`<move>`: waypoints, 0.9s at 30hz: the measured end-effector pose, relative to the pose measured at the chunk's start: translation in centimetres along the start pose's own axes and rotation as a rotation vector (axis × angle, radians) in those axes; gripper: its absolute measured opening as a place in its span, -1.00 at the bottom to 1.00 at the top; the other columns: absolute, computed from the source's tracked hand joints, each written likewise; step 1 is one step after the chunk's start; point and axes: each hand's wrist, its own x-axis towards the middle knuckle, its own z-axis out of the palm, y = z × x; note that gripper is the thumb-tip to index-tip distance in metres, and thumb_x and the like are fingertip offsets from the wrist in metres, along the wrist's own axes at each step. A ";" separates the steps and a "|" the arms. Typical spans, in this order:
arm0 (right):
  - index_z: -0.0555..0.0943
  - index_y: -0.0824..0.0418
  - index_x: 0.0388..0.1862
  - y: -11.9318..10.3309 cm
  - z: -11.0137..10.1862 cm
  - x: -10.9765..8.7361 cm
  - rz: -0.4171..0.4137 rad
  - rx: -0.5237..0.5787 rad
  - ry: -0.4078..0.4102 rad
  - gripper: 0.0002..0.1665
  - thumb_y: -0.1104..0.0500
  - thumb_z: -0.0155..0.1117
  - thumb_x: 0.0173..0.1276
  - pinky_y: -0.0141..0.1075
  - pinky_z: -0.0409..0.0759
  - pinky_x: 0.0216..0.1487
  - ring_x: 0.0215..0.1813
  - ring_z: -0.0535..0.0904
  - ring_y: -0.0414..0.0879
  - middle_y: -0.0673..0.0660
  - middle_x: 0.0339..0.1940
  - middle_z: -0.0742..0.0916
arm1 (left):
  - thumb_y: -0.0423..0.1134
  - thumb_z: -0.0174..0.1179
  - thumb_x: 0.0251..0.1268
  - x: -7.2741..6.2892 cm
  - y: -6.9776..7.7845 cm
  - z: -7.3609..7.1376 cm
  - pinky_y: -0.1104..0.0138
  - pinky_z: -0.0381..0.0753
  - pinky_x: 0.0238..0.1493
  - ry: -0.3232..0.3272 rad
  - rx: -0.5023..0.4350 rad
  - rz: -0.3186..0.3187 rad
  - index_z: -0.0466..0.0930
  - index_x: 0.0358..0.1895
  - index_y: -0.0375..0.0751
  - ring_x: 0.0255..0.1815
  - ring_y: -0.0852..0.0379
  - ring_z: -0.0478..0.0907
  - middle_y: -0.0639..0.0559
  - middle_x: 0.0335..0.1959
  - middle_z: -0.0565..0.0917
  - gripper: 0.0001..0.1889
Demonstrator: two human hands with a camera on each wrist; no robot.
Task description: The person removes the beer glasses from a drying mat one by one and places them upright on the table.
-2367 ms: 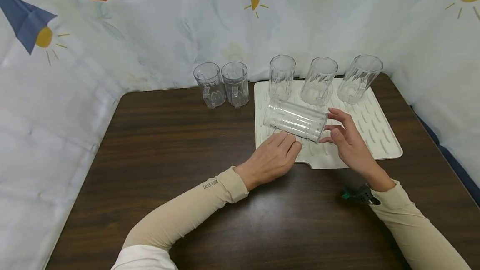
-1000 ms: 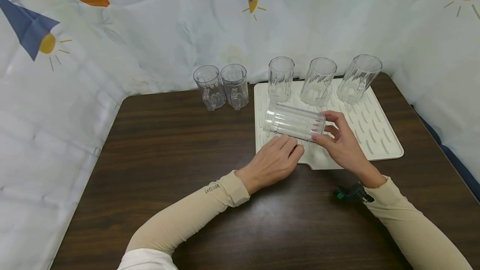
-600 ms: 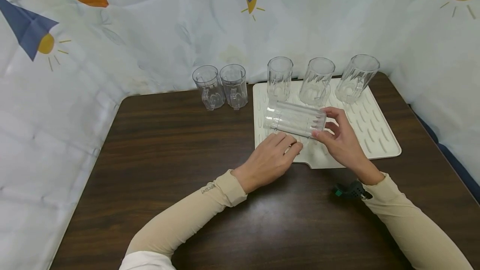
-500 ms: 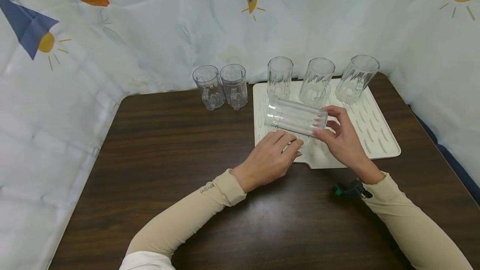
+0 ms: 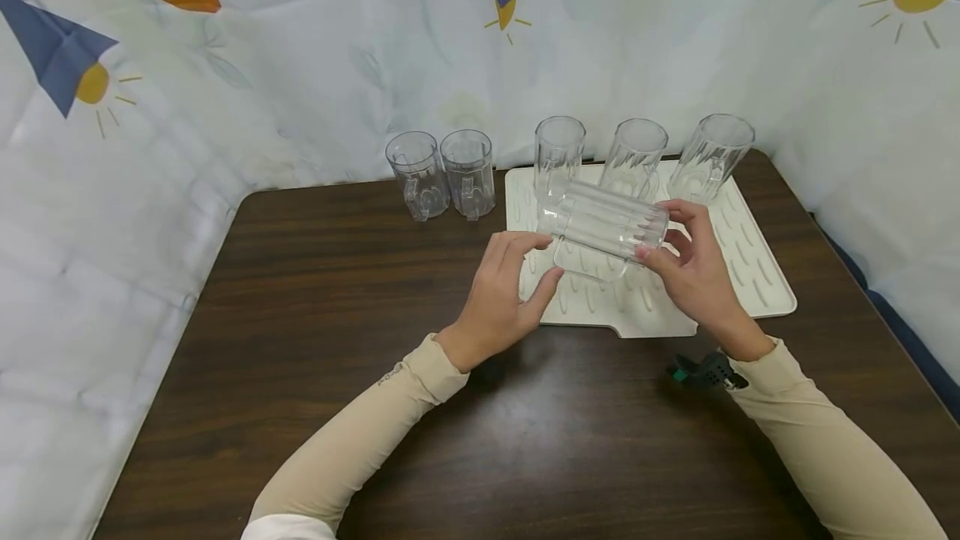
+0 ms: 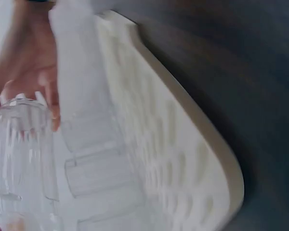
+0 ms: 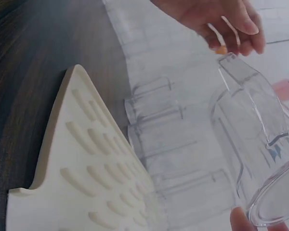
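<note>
over the white mat [image 5: 750,263], right fingers [image 5: 688,212] round a clear mug [image 5: 611,219], far end seemingly indistinct, left fingers [image 5: 525,242] wide apart

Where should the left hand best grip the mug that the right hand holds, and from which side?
Probably the handle, from the near left: the right hand holds the mug sideways at one end, and this loop juts out on the near side, no fingers round it.
</note>
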 end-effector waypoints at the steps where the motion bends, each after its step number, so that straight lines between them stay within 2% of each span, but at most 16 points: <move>1: 0.29 0.14 0.39 0.0 0.0 0.1 -0.002 0.003 0.008 -0.31 0.54 0.21 0.37 -0.62 0.67 -0.13 0.04 0.55 -0.19 -0.02 0.20 0.43 | -0.31 0.28 0.42 -0.1 -0.1 -0.1 0.19 0.63 0.05 0.007 -0.055 -0.063 0.49 0.17 -0.35 0.05 -0.06 0.53 -0.20 0.05 0.59 -0.65; 5: 0.30 0.12 0.38 -0.2 0.2 0.4 -0.012 0.015 0.024 -0.29 0.56 0.19 0.35 -0.61 0.66 -0.14 0.04 0.55 -0.17 -0.01 0.19 0.45 | -0.36 0.22 0.47 -0.3 -0.3 -0.7 0.29 0.58 0.03 0.048 -0.332 -0.329 0.43 0.24 -0.36 0.10 -0.03 0.52 -0.28 0.09 0.55 -0.63; 9: 0.30 0.12 0.39 -0.3 0.5 0.6 -0.018 0.022 0.037 -0.27 0.58 0.19 0.34 -0.61 0.66 -0.11 0.06 0.55 -0.16 0.00 0.18 0.46 | -0.43 0.13 0.51 -0.4 -0.6 -1.2 0.42 0.55 0.12 0.107 -0.591 -0.525 0.36 0.30 -0.44 0.14 0.10 0.51 -0.29 0.11 0.52 -0.62; 12: 0.31 0.12 0.39 -0.4 0.7 0.8 -0.022 0.036 0.051 -0.26 0.59 0.19 0.32 -0.62 0.67 -0.07 0.09 0.55 -0.14 0.00 0.18 0.46 | -0.45 0.08 0.52 -0.4 -0.9 -1.4 0.47 0.57 0.14 0.161 -0.772 -0.652 0.38 0.23 -0.41 0.15 0.21 0.55 -0.13 0.07 0.53 -0.69; 15: 0.32 0.12 0.37 -0.4 0.9 1.0 -0.026 0.068 0.059 -0.26 0.60 0.18 0.30 -0.60 0.69 -0.04 0.13 0.55 -0.13 0.02 0.18 0.47 | -0.43 0.04 0.53 -0.3 -1.3 -1.4 0.48 0.60 0.07 0.225 -0.991 -0.767 0.42 0.12 -0.24 0.12 0.23 0.60 0.04 0.03 0.55 -0.80; 18: 0.33 0.11 0.36 -0.3 1.1 1.2 -0.033 0.101 0.060 -0.26 0.60 0.18 0.29 -0.59 0.70 -0.04 0.14 0.55 -0.12 0.03 0.19 0.47 | -0.42 -0.02 0.56 -0.3 -1.7 -1.5 0.46 0.59 -0.01 0.273 -1.188 -0.840 0.43 0.05 -0.11 0.08 0.20 0.61 0.09 -0.01 0.56 -0.83; 20: 0.33 0.11 0.36 -0.2 1.3 1.3 -0.037 0.115 0.056 -0.26 0.59 0.18 0.28 -0.58 0.71 -0.04 0.15 0.54 -0.12 0.04 0.19 0.47 | -0.42 -0.05 0.58 -0.3 -2.0 -1.5 0.46 0.59 0.01 0.286 -1.270 -0.870 0.44 0.05 -0.08 0.06 0.20 0.62 0.11 -0.04 0.58 -0.82; 27: 0.33 0.09 0.35 0.1 2.0 1.5 -0.037 0.159 0.051 -0.27 0.57 0.18 0.28 -0.56 0.71 -0.02 0.17 0.54 -0.10 0.06 0.20 0.45 | -0.50 -0.12 0.56 -0.9 -1.6 -0.6 0.39 0.63 0.15 0.237 -1.411 -0.910 0.42 0.09 -0.08 0.10 0.14 0.63 0.13 -0.03 0.59 -0.73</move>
